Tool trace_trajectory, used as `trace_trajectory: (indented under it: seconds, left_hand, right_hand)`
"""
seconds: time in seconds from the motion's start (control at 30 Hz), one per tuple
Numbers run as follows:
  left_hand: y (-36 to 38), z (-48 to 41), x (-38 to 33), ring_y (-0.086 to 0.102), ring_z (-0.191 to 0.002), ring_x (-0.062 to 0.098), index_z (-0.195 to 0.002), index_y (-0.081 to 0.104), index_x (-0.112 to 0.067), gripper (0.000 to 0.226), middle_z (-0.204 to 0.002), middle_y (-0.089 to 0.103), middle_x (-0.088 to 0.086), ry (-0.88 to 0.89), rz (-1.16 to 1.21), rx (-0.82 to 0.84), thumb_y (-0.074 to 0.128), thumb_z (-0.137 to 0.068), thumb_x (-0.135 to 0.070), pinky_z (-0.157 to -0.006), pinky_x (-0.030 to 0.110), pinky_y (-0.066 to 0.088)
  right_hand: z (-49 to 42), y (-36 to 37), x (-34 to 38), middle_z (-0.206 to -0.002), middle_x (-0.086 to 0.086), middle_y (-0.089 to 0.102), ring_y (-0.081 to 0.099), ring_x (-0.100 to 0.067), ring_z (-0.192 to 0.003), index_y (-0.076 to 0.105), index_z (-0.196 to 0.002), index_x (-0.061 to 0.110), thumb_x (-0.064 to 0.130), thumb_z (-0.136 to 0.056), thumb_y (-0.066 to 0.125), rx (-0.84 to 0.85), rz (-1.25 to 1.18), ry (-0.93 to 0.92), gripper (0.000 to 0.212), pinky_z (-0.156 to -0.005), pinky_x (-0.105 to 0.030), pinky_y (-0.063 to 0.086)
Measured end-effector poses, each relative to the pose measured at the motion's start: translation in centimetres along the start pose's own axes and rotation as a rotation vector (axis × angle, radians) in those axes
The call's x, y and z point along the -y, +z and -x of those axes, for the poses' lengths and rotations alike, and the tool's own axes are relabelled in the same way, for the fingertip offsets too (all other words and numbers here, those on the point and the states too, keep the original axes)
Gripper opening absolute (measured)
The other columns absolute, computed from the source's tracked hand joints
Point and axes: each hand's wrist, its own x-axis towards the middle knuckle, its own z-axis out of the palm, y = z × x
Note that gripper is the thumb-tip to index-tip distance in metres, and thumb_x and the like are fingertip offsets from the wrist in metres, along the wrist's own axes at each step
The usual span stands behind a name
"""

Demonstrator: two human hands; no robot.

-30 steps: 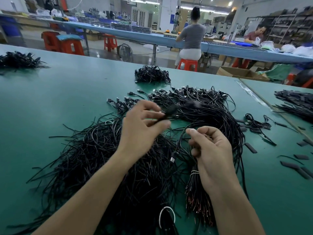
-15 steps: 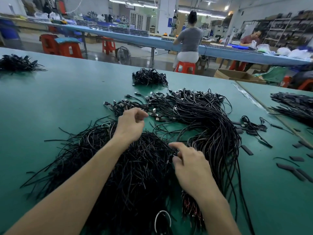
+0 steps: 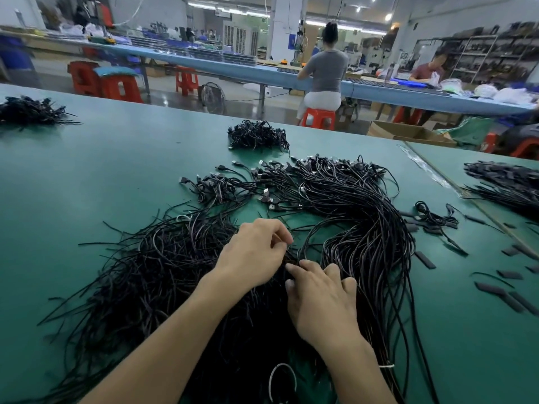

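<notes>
**Operator:** Head view. Where is the work item?
**Inspector:** The loose cable heap [image 3: 163,272] lies on the green desk [image 3: 102,176], left of centre. The plugged cable bundle [image 3: 370,228] arcs along the heap's right side and touches it. Its USB plugs [image 3: 265,198] fan out at the far end.

**Operator:** Left grip?
**Inspector:** The left grip [image 3: 256,252] sits where heap and bundle meet. Its fingers are curled, with the tips drawn together at the black strands. I cannot tell whether a strand is pinched between them.

**Operator:** Right grip?
**Inspector:** The right grip [image 3: 320,298] is just beside the left one, nearer the person. The index finger [image 3: 302,270] is extended and touches the cables. The other fingers bend down into them. I cannot tell whether they hold a cable.

**Operator:** Surroundings?
**Inspector:** A small cable heap [image 3: 258,135] lies farther back, apart from the rest. Flat black sleeve pieces [image 3: 424,259] are scattered to the right of the bundle. A white tie loop [image 3: 281,380] lies on the loose heap's near end.
</notes>
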Motion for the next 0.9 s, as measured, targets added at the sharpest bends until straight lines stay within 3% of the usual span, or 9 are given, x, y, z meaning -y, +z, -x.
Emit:
trace_trajectory:
  seconds: [0.2,0.3,0.37,0.47,0.63,0.8,0.9]
  left_hand:
    - [1.1,0.3,0.7,0.067,-0.095,0.013,-0.092,0.068,-0.035,0.008,-0.093,0.07,-0.013,-0.075,-0.031,0.061,0.064,-0.09,-0.028,-0.089,0.039,0.055]
    - [1.3,0.4,0.9,0.065,-0.099,0.014,-0.099,0.068,-0.035,0.011,-0.097,0.069,-0.014,-0.106,-0.081,0.075,0.062,-0.091,-0.031,-0.09,0.039,0.054]
    - [1.4,0.4,0.9,0.065,-0.101,0.016,-0.105,0.067,-0.035,0.014,-0.102,0.07,-0.013,-0.108,-0.125,0.106,0.062,-0.092,-0.032,-0.091,0.038,0.053]
    - [1.5,0.5,0.9,0.065,-0.101,0.016,-0.108,0.067,-0.038,0.017,-0.104,0.07,-0.011,-0.104,-0.18,0.154,0.064,-0.091,-0.04,-0.091,0.037,0.053]
    - [1.8,0.8,0.7,0.063,-0.097,0.011,-0.104,0.069,-0.037,0.02,-0.099,0.068,-0.016,-0.074,-0.209,0.149,0.062,-0.09,-0.05,-0.086,0.035,0.054]
    - [1.6,0.8,0.7,0.063,-0.081,0.008,-0.093,0.071,-0.035,0.007,-0.082,0.065,-0.016,-0.028,-0.048,0.042,0.065,-0.09,-0.036,-0.08,0.036,0.056]
    - [1.2,0.8,0.5,0.064,-0.077,0.008,-0.089,0.071,-0.035,0.005,-0.079,0.066,-0.015,-0.009,0.025,-0.01,0.066,-0.09,-0.034,-0.079,0.039,0.057]
  right_hand:
    - [-0.2,-0.6,-0.4,-0.151,0.024,0.037,0.031,-0.013,-0.121,0.052,-0.134,0.037,0.028,-0.102,0.037,0.034,-0.124,-0.044,0.036,-0.086,-0.035,0.018]
    - [-0.2,-0.9,-0.4,-0.142,0.022,0.047,0.038,-0.014,-0.12,0.053,-0.133,0.04,0.022,-0.101,0.035,0.056,-0.131,-0.075,0.041,-0.09,-0.036,0.025]
    - [-0.3,-1.5,-0.5,-0.135,0.014,0.055,0.044,-0.018,-0.119,0.056,-0.131,0.038,0.018,-0.1,0.039,-0.05,-0.137,-0.014,0.04,-0.093,-0.037,0.033]
    - [-0.2,-2.2,-1.4,-0.134,0.007,0.051,0.044,-0.019,-0.12,0.054,-0.134,0.034,0.021,-0.099,0.05,-0.258,-0.13,0.181,0.037,-0.096,-0.034,0.038]
    - [-0.1,-2.1,-2.4,-0.119,-0.006,0.054,0.053,-0.024,-0.109,0.056,-0.126,0.017,0.027,-0.099,0.057,-0.23,-0.231,0.321,0.029,-0.089,-0.032,0.043]
    - [-0.3,-2.4,-3.1,-0.102,0.0,0.065,0.059,-0.019,-0.094,0.067,-0.115,0.017,0.025,-0.096,0.063,-0.275,-0.349,0.388,0.021,-0.075,-0.029,0.045]
    - [-0.2,-2.8,-3.4,-0.086,0.006,0.061,0.055,-0.014,-0.078,0.069,-0.1,0.02,0.026,-0.096,0.063,-0.276,-0.384,0.424,0.009,-0.067,-0.028,0.042]
